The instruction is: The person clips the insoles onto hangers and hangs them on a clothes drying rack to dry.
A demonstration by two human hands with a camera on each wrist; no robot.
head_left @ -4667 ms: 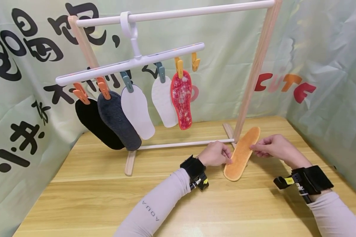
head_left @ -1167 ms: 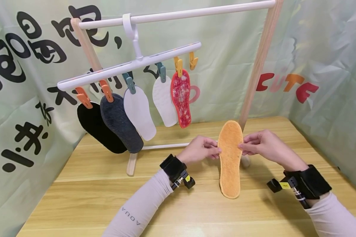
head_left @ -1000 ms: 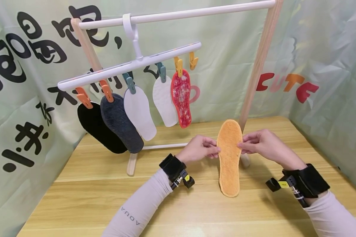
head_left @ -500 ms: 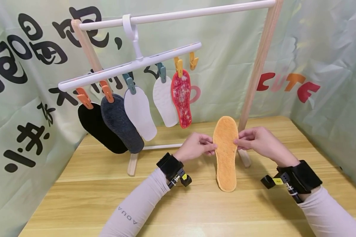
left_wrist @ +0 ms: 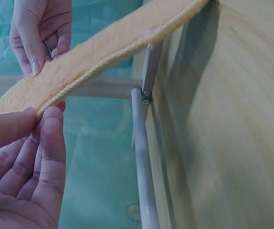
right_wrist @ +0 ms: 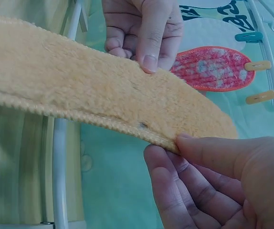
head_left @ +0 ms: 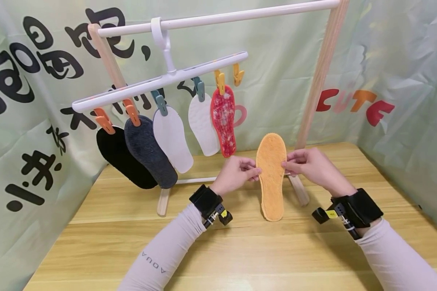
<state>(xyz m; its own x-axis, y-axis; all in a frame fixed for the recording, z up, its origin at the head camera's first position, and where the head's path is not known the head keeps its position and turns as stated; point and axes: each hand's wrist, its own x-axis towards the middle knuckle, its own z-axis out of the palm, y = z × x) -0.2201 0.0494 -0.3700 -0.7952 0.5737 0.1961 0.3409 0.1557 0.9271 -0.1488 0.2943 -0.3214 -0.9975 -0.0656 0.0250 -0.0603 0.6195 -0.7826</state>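
Note:
A fuzzy orange insole (head_left: pixel 272 182) stands upright in front of the rack in the head view, its wide end up. My left hand (head_left: pixel 236 173) pinches its left edge between thumb and fingers, and my right hand (head_left: pixel 311 167) pinches the right edge at about the same height. In the left wrist view the insole (left_wrist: pixel 94 55) runs diagonally with a stitched rim facing the camera. The right wrist view shows a small dark spot near the edge of the insole (right_wrist: pixel 103 81), close to my right thumb. To the upper left hangs a red-and-white insole (head_left: pixel 223 125) on a yellow clothespin (head_left: pixel 221 84).
A white clip hanger (head_left: pixel 164 81) hangs from the rack's top bar (head_left: pixel 218 18). Orange and teal clothespins hold a black insole (head_left: pixel 120 161), a dark grey insole (head_left: pixel 149 149) and two white insoles (head_left: pixel 172 139). A yellow clothespin (head_left: pixel 238 75) at the right end holds nothing. The wooden table (head_left: pixel 240 258) lies below.
The orange insole, tilted near the rack's right foot at first, was turned upright facing the camera. Both hands have since raised it and shifted it left.

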